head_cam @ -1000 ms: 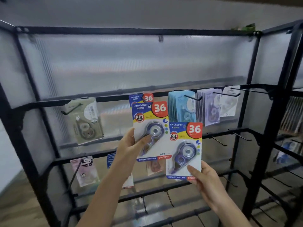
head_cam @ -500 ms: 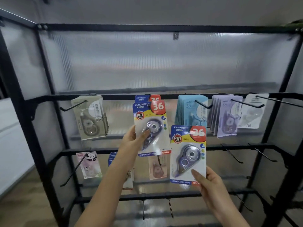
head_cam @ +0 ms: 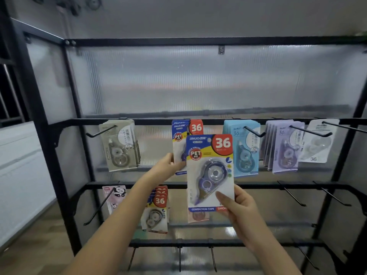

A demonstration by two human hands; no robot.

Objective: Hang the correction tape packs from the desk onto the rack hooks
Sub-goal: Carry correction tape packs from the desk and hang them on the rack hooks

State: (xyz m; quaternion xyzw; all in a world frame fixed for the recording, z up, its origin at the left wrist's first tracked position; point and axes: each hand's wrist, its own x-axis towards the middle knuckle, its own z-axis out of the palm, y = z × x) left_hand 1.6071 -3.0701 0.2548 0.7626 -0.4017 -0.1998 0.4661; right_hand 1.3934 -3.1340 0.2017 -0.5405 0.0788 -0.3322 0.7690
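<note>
Black rack [head_cam: 65, 120] with a ribbed translucent back panel [head_cam: 198, 80] fills the view, its upper rail carrying hooks hung with grey packs [head_cam: 119, 145], light blue packs [head_cam: 245, 149], lilac packs [head_cam: 284, 147] and a white pack [head_cam: 317, 141]. Right hand [head_cam: 238, 207] pinches the lower right corner of a blue-and-yellow correction tape pack [head_cam: 210, 171], held upright in front of the middle rail and free of any hook. Left hand [head_cam: 168, 165] grips the lower edge of matching packs [head_cam: 184, 135] hanging on an upper hook just behind it; more packs [head_cam: 156, 209] hang lower down.
</note>
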